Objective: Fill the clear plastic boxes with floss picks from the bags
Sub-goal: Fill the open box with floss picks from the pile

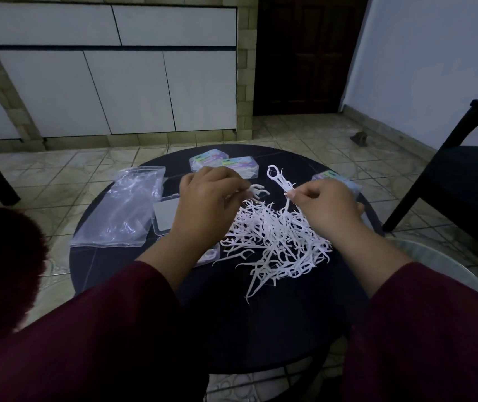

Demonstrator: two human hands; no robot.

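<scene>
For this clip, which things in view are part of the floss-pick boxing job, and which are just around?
Part of the job:
- loose pile of floss picks
- picks held in the left hand and right hand
- open clear box
- labelled boxes
- plastic bag

Just around:
- black chair
- white cabinets
- dark door
</scene>
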